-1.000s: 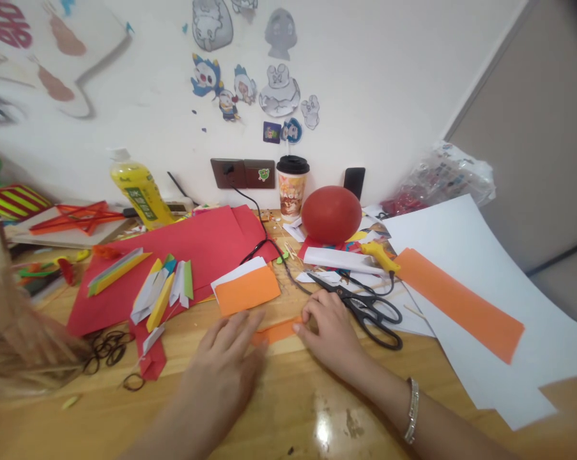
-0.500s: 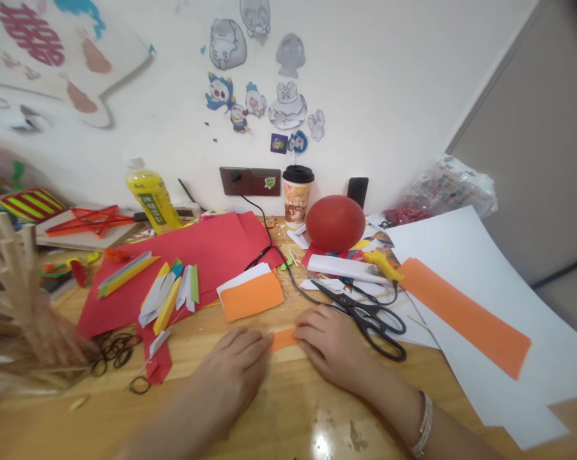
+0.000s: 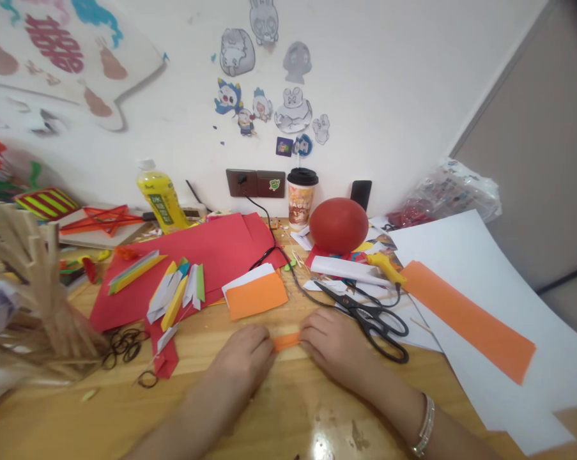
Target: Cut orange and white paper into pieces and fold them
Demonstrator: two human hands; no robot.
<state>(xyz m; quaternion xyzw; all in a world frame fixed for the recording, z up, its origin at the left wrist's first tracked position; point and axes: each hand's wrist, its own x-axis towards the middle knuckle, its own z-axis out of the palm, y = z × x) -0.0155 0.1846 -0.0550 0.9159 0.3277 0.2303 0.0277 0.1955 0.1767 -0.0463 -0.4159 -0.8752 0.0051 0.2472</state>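
Observation:
A narrow strip of orange paper [image 3: 287, 342] lies on the wooden table between my two hands. My left hand [image 3: 247, 358] has its curled fingers on the strip's left end. At the right end, my right hand [image 3: 329, 342] grips the paper with its fingers bent over it. Both thumbs are hidden, and so are the strip's ends. Just right of my right hand rest black scissors [image 3: 372, 319], partly open. Beyond my hands lies a small orange paper piece [image 3: 258, 296] on top of white paper.
Red sheets [image 3: 211, 255] with folded paper strips lie left. A bundle of wooden sticks [image 3: 43, 287] stands at the far left. A yellow bottle [image 3: 162, 198], a lidded cup [image 3: 301, 198] and a red balloon [image 3: 338, 225] stand behind. White sheets [image 3: 465, 268] carry a long orange strip [image 3: 470, 322] at right.
The orange strip between my hands looks narrower and slightly tilted now. My left hand's fingers are more curled. The whole view has shifted a little, so everything sits slightly further right.

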